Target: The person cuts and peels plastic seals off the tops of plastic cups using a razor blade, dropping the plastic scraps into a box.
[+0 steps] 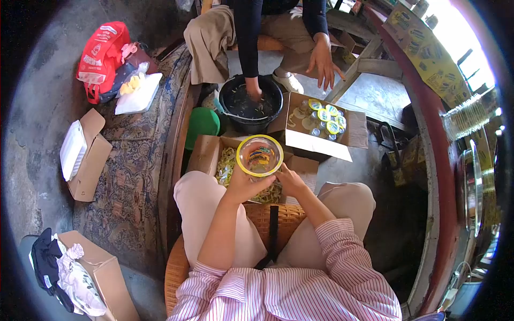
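My left hand (244, 186) is closed around a clear plastic cup (260, 156) with a yellow rim and colourful print, held up above my lap. My right hand (290, 181) is at the cup's lower right side, its fingers bent against it; part of the fingertips is hidden. Below the cup stands an open cardboard box (203, 154) of yellow-green strips or rings (225, 166), partly covered by my hands.
Across from me, a person's hand (254, 90) reaches into a black bucket (250, 124) of dark liquid; their other hand (323, 61) hangs open. A cardboard box (356, 131) holds several yellow-rimmed cups (332, 127). A green lid-like object (203, 128) and a red bag (103, 56) are leftward.
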A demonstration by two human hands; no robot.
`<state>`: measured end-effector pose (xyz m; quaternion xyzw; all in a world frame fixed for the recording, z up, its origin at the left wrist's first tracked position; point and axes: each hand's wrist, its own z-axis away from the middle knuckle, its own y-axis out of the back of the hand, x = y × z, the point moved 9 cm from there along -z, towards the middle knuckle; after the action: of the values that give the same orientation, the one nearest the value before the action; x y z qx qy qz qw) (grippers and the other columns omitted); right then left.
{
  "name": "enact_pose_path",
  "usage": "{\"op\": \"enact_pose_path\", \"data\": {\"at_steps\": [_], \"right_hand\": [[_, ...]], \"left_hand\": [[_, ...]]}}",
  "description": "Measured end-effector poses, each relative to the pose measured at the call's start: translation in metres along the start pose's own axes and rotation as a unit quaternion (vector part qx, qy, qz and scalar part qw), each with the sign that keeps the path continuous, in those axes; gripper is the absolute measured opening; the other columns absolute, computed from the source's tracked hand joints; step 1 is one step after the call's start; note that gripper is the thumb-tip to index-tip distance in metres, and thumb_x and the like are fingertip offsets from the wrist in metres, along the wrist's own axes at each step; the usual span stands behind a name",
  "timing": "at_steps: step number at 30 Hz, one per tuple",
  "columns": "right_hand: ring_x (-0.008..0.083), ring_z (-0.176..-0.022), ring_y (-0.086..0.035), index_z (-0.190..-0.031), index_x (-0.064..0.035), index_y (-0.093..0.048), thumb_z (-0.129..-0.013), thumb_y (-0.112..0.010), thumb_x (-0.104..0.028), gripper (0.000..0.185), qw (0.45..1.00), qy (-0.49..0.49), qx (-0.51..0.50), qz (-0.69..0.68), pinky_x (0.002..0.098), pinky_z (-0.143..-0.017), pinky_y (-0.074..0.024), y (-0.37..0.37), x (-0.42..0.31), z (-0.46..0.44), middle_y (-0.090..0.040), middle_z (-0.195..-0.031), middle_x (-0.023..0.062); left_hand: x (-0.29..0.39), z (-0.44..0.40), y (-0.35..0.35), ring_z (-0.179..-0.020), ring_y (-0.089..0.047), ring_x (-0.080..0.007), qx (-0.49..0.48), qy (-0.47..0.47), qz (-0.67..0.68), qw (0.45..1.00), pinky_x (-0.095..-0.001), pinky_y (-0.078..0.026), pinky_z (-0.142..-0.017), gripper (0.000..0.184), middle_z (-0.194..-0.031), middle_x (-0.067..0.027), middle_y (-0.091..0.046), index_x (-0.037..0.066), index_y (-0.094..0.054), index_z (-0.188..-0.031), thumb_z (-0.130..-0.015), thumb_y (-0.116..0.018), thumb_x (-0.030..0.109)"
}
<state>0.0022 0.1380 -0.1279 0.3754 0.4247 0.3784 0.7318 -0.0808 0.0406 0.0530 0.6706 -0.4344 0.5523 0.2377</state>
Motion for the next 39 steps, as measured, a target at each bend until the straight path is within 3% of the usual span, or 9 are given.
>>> {"op": "enact_pose_path", "data": {"at_steps": [5,8,21,24,29,30,34,37,39], "right_hand": [[0.0358,-0.086,-0.060,-0.134,-0.0143,-0.031,-0.059,-0.065,0.001,0.085,0.991,0.088,0.095,-0.016,0.0394,-0.074,-0.0508,-0.007,0.007,0.000,-0.045,-0.121,0.0252],[0.0362,-0.084,-0.060,-0.131,-0.0095,-0.035,-0.061,-0.062,0.001,0.076,0.997,0.038,0.051,-0.046,0.0407,-0.072,-0.0508,-0.008,0.013,-0.003,-0.057,-0.101,0.0249],[0.0368,-0.075,-0.060,-0.118,-0.0044,-0.050,-0.062,-0.057,0.001,0.056,0.979,-0.030,0.116,-0.165,0.0431,-0.069,-0.0495,0.075,-0.019,0.052,-0.062,-0.078,0.0197],[0.0246,-0.063,-0.061,-0.113,-0.0028,-0.052,-0.064,-0.058,0.000,0.049,0.967,-0.013,0.193,-0.166,0.0332,-0.060,-0.0498,0.079,-0.021,0.066,-0.061,-0.072,0.0118],[0.0246,-0.063,-0.061,-0.116,-0.0047,-0.051,-0.066,-0.058,-0.002,0.051,0.951,-0.019,0.223,-0.211,0.0338,-0.059,-0.0492,0.068,-0.026,0.081,-0.061,-0.073,0.0112],[0.0250,-0.063,-0.061,-0.116,-0.0046,-0.051,-0.066,-0.058,-0.003,0.050,0.951,-0.019,0.227,-0.209,0.0340,-0.059,-0.0492,0.058,-0.024,0.082,-0.061,-0.072,0.0113],[0.0283,-0.065,-0.061,-0.114,-0.0034,-0.052,-0.066,-0.057,-0.003,0.048,0.946,-0.028,0.225,-0.230,0.0361,-0.062,-0.0494,0.061,-0.017,0.074,-0.061,-0.071,0.0130],[0.0287,-0.067,-0.061,-0.113,-0.0041,-0.053,-0.066,-0.057,-0.004,0.047,0.937,-0.010,0.254,-0.239,0.0366,-0.063,-0.0499,0.071,-0.020,0.072,-0.062,-0.075,0.0144],[0.0287,-0.068,-0.061,-0.113,-0.0052,-0.053,-0.066,-0.057,-0.004,0.047,0.933,0.004,0.270,-0.238,0.0364,-0.063,-0.0502,0.068,-0.022,0.071,-0.062,-0.077,0.0149]], "left_hand": [[0.003,-0.001,0.002,-0.108,-0.047,-0.0194,0.043,-0.046,-0.043,0.997,-0.0322,-0.038,-0.093,0.065,-0.115,-0.0085,-0.045,0.003,-0.040,-0.119,-0.063,-0.072,0.004],[0.016,0.002,0.015,-0.104,-0.048,-0.0214,0.078,-0.060,-0.100,0.990,-0.0335,-0.039,-0.090,0.062,-0.111,-0.0097,-0.046,0.003,-0.043,-0.115,-0.062,-0.074,0.007],[0.014,-0.001,0.025,-0.104,-0.051,-0.0215,0.115,-0.097,-0.110,0.983,-0.0333,-0.041,-0.090,0.065,-0.112,-0.0116,-0.050,0.003,-0.037,-0.118,-0.064,-0.073,0.006],[0.006,-0.003,0.031,-0.104,-0.050,-0.0206,0.132,-0.062,-0.123,0.982,-0.0333,-0.041,-0.090,0.065,-0.113,-0.0107,-0.048,0.003,-0.036,-0.119,-0.064,-0.072,0.005],[-0.024,-0.012,0.056,-0.100,-0.049,-0.0171,0.193,0.054,-0.008,0.980,-0.0294,-0.042,-0.085,0.060,-0.113,-0.0097,-0.046,0.002,-0.037,-0.119,-0.068,-0.068,0.005],[-0.035,-0.016,0.066,-0.085,-0.056,-0.0188,0.193,0.046,-0.072,0.978,-0.0266,-0.047,-0.067,0.053,-0.106,-0.0105,-0.049,0.002,-0.027,-0.122,-0.078,-0.057,0.006],[-0.080,-0.052,0.103,-0.065,-0.053,-0.0168,0.232,0.110,-0.139,0.956,-0.0282,-0.048,-0.059,0.058,-0.097,-0.0112,-0.047,0.006,-0.017,-0.113,-0.075,-0.060,0.006],[-0.089,-0.092,0.106,-0.069,-0.054,-0.0191,0.170,0.229,-0.174,0.942,-0.0323,-0.050,-0.064,0.061,-0.102,-0.0137,-0.044,0.004,-0.024,-0.116,-0.071,-0.065,0.010],[-0.103,-0.120,0.121,-0.087,-0.052,-0.0271,0.118,0.233,-0.347,0.901,-0.0354,-0.047,-0.076,0.065,-0.103,-0.0177,-0.047,0.003,-0.033,-0.116,-0.063,-0.069,0.015]]}}
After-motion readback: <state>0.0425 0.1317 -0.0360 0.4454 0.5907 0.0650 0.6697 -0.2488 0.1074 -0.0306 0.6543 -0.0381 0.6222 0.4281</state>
